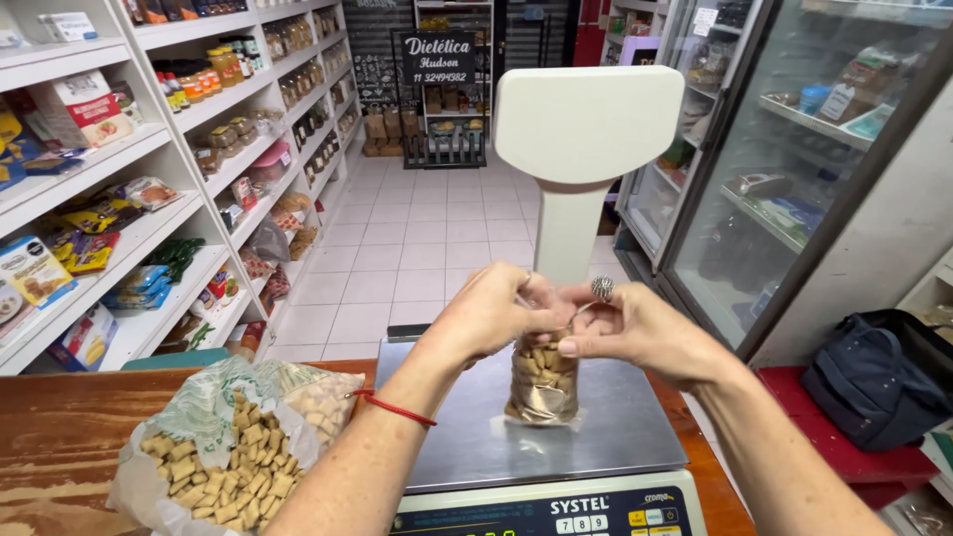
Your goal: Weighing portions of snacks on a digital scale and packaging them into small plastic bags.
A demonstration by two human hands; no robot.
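Both hands pinch the neck of a small clear bag of cereal squares (542,382) standing on the scale's metal platform (606,427): left hand (491,313) and right hand (630,328) each in a closed grip. A large open bag of the same squares (233,452) lies near left on the wooden surface (55,437).

The room was a small shop with a pale tiled floor (417,238) running far back. White shelves (149,213) packed with jars and packets lined the left wall. Glass-doored fridges (794,169) stood along the right. A dark chalkboard sign (438,58) hung at the far end above a low rack of boxes (442,139). A dark bag (874,377) sat near right.
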